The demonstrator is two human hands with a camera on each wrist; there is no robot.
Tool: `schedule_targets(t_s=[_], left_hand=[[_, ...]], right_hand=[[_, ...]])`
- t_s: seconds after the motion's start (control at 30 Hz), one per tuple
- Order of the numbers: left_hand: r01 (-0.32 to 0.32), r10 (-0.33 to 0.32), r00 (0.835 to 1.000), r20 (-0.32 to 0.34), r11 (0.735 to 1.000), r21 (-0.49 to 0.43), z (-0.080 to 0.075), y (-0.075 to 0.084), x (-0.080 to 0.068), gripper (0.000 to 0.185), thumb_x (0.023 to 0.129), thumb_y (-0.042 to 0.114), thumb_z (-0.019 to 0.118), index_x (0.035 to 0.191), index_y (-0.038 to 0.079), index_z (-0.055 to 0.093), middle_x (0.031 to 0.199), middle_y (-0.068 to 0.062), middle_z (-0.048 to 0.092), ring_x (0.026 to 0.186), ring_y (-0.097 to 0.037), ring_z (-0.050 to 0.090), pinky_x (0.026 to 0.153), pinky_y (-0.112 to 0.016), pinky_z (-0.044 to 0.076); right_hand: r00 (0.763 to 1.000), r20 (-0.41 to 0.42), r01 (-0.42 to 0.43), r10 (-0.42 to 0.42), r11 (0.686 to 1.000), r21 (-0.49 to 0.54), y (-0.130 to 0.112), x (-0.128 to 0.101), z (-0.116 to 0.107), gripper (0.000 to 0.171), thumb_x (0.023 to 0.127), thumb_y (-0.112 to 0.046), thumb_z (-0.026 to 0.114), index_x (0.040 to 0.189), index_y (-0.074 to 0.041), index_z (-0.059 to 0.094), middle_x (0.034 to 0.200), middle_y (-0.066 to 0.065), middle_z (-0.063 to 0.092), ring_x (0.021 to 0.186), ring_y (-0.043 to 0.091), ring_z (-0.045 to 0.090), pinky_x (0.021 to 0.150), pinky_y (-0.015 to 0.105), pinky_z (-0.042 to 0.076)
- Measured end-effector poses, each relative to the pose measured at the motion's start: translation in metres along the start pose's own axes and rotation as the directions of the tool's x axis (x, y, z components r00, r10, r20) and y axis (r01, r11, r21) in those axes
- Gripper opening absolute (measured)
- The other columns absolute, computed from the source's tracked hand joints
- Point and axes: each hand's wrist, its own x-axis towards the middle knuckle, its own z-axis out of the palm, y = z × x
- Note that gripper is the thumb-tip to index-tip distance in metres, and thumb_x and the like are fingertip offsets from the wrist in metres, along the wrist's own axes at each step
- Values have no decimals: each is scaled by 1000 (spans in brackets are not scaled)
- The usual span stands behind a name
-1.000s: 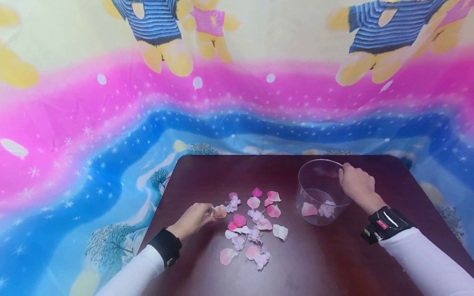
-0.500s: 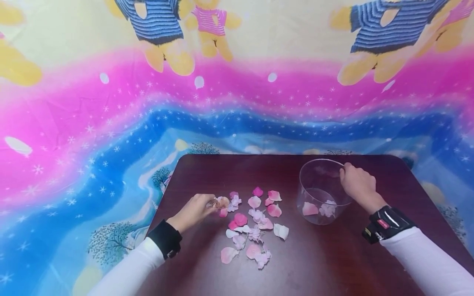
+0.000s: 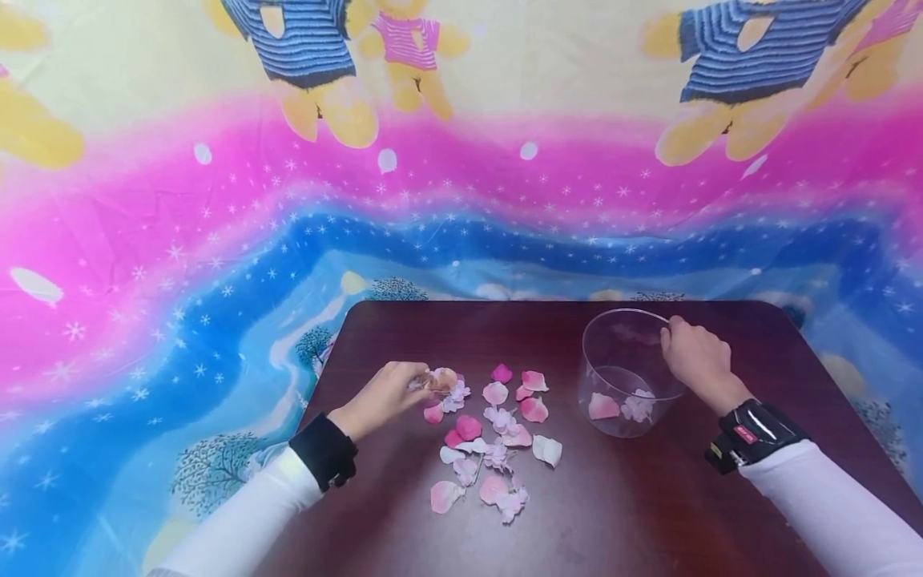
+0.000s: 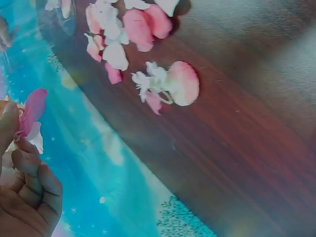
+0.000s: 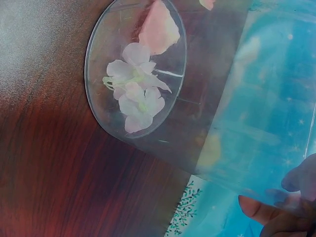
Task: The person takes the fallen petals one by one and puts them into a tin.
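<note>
My left hand (image 3: pixel 385 397) pinches a small bunch of artificial petals above the left of the table. In the left wrist view a magenta petal (image 4: pixel 33 109) and a whitish petal (image 4: pixel 36 136) stick out between thumb and fingers; the rest of the bunch is hidden. My right hand (image 3: pixel 695 358) grips the rim of a clear plastic cylinder (image 3: pixel 588 377) at its right side. Inside, on its bottom, lie a pink petal (image 5: pixel 159 29) and pale flower blossoms (image 5: pixel 140 108). Several loose pink, magenta and white petals (image 3: pixel 469 428) and pale blossoms (image 3: pixel 510 506) lie between the hands.
The dark reddish-brown table (image 3: pixel 577 521) has rounded far corners. Behind it hangs a cloth (image 3: pixel 461 176) printed with bears, in pink and blue. A white petal (image 3: pixel 547 451) lies nearest to the cylinder, on its left.
My left hand has moved up and slightly right with the petals. A magenta petal on the table below it now shows. My right hand and the cylinder stay nearly in place.
</note>
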Motion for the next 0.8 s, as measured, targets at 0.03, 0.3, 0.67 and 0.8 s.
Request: schedule_targets(t_s=[0.03, 0.3, 0.67, 0.8], left_hand=[[-8, 8, 1000, 0, 1000, 0, -1, 2, 1, 16, 88, 17, 79, 85, 11, 65, 68, 5, 53, 64, -8, 49, 61, -20, 45], [-60, 61, 998, -25, 997, 39, -6, 18, 11, 13, 88, 20, 80, 90, 13, 69, 78, 4, 67, 74, -9, 62, 72, -24, 56], [-127, 131, 990, -60, 989, 72, -13, 41, 24, 19, 88, 17, 80, 82, 14, 61, 71, 5, 55, 69, -8, 53, 66, -21, 48], [-169, 176, 981, -81, 982, 89, -16, 51, 30, 20, 88, 16, 80, 83, 14, 60, 72, 4, 54, 70, -9, 52, 66, -21, 47]], right_hand=[[1000, 0, -1, 1, 1000, -1, 0, 0, 0, 33, 105, -24, 42, 105, 6, 55, 92, 36, 64, 80, 54, 62, 56, 60, 45], [1000, -4, -4, 4, 1000, -1, 0, 0, 0, 33, 105, -24, 42, 106, 6, 55, 93, 37, 65, 81, 55, 62, 58, 61, 46], [1000, -7, -6, 6, 1000, 2, 1, -1, 0, 33, 104, -25, 42, 105, 5, 56, 95, 37, 65, 83, 55, 63, 57, 61, 46], [1000, -11, -5, 5, 1000, 1, 1, 0, 1, 33, 104, -25, 42, 105, 5, 56, 96, 37, 65, 83, 56, 63, 57, 61, 46]])
